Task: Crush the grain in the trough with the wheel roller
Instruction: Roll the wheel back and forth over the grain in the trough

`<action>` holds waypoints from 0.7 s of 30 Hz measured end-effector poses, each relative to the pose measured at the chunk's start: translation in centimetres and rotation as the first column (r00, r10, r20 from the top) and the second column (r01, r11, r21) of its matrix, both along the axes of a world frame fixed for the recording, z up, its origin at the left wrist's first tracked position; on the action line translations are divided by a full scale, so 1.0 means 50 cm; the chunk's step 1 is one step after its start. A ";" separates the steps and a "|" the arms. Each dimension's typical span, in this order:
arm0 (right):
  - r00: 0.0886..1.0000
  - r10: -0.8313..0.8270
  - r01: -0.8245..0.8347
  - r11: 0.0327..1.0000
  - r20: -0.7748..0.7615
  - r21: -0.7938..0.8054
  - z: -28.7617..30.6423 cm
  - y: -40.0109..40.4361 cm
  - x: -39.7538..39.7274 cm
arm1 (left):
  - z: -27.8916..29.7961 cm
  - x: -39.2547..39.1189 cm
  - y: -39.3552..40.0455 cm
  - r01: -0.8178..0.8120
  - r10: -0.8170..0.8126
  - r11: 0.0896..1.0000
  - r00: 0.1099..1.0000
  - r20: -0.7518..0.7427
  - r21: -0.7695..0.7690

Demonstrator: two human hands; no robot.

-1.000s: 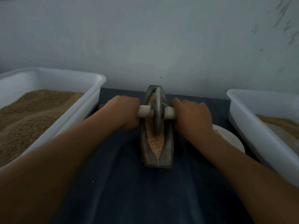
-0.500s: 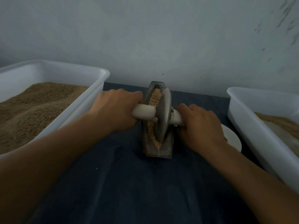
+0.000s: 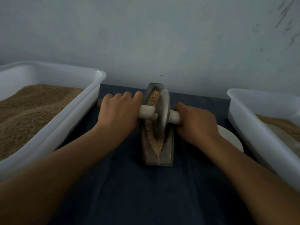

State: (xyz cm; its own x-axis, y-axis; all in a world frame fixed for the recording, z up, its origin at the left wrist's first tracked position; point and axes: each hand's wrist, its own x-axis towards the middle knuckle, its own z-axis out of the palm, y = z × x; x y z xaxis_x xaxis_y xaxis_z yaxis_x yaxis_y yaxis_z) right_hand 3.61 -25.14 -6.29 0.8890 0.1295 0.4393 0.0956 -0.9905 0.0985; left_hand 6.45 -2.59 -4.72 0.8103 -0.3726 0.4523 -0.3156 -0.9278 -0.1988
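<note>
Crosswise over the trough (image 3: 156,157), whose length ran away from the person, sat the wheel roller (image 3: 161,113), its axle clamped by left hand (image 3: 119,112) and right hand (image 3: 195,122).

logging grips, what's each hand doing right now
Left hand: closed round the left end of the roller handle.
Right hand: closed round the right end.

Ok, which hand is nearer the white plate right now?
Right. The right hand grips the roller handle just beside the white plate, with its wrist over the plate's near edge. The left hand is across the trough, on the far handle.
</note>
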 end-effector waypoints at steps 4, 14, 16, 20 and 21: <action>0.999 -0.047 0.046 0.999 -0.023 -0.009 0.004 -0.007 0.060 | 0.015 0.062 -0.016 -0.065 0.066 0.998 0.991 -0.118 0.013; 0.909 -0.081 0.046 0.994 -0.410 -0.095 0.056 -0.026 0.237 | 0.051 0.175 -0.052 -0.159 0.171 0.985 0.911 -0.375 0.061; 0.894 -0.066 0.037 0.997 -0.444 -0.075 0.061 -0.028 0.245 | 0.054 0.185 -0.054 -0.160 0.172 0.985 0.902 -0.395 0.063; 0.896 -0.029 0.017 0.999 -0.444 -0.030 0.060 -0.032 0.237 | 0.051 0.187 -0.054 -0.157 0.169 0.986 0.913 -0.370 0.063; 0.902 -0.030 0.022 0.999 -0.430 -0.024 0.059 -0.033 0.231 | 0.050 0.185 -0.054 -0.157 0.170 0.985 0.916 -0.362 0.065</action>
